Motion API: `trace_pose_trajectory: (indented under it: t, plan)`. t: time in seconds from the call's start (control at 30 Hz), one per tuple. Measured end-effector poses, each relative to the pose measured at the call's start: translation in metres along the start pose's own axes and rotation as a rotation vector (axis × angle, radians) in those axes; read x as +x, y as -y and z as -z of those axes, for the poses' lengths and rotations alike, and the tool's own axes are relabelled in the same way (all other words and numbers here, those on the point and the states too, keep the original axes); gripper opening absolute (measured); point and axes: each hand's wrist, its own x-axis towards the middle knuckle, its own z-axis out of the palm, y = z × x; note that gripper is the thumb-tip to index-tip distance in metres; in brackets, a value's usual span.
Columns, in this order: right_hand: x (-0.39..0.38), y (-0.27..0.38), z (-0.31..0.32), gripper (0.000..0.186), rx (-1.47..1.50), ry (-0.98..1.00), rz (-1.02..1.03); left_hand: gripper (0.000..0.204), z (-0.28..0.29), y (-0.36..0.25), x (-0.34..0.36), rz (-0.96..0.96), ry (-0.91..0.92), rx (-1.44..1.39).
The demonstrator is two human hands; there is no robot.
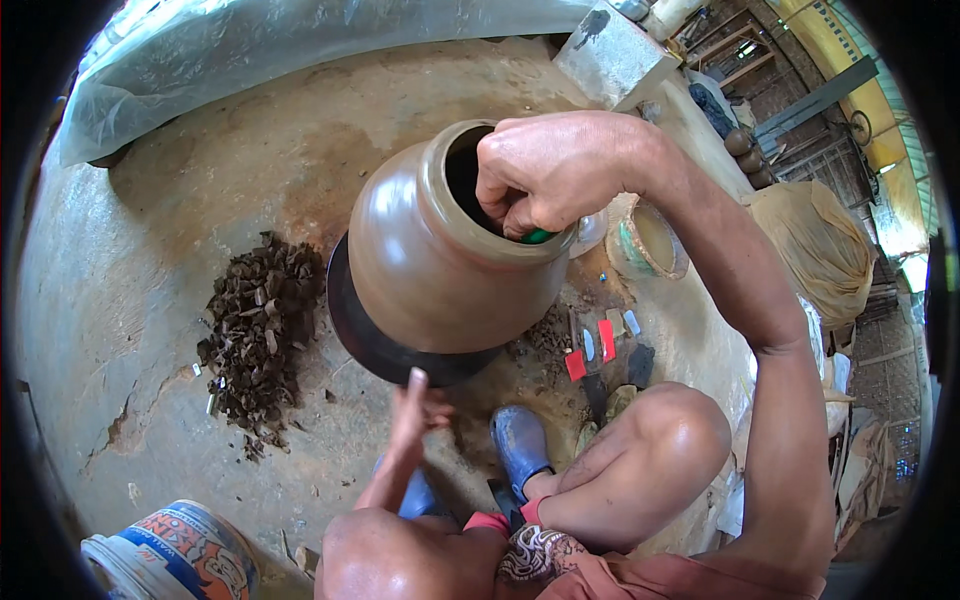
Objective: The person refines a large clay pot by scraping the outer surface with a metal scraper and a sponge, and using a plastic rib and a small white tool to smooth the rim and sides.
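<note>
A large brown clay pot [430, 265] with a wet sheen sits on a dark round turntable [350, 335] in front of me. My right hand [560, 170] reaches over the pot's rim and into its mouth, fingers closed on a small green piece [538, 236]. Only a bit of that piece shows; the pot and my fingers hide the rest. Low at the turntable's near edge is my left hand [420, 408]. Its fingers are apart and hold nothing; I cannot tell whether a fingertip touches the turntable.
Dark clay scraps [265, 320] are heaped to the left. Small red [575, 365] and blue pieces lie right of the turntable, below a bowl of murky liquid [655, 240]. A bucket [185, 550] stands at lower left, a pale block [612, 60] at the back.
</note>
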Motion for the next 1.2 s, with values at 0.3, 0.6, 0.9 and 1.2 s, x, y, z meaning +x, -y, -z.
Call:
trace_pose_trajectory:
  t: [0.3, 0.6, 0.9, 1.2]
  plan:
    - [0.004, 0.009, 0.005, 0.020, 0.025, -0.069, 0.051, 0.065, 0.012, 0.006, 0.011, -0.134, -0.049, -0.041]
    - [-0.002, 0.003, -0.004, 0.024, 0.077, -0.107, 0.046, 0.064, 0.063, -0.033, 0.083, -0.325, -0.183, -0.054]
    - [-0.009, 0.004, -0.001, 0.026, 0.103, -0.183, 0.098, 0.075, 0.054, -0.026, 0.042, -0.146, -0.104, -0.049]
    - [-0.008, 0.007, 0.003, 0.028, 0.116, -0.158, 0.056, 0.068, 0.010, 0.020, -0.003, 0.051, 0.127, 0.040]
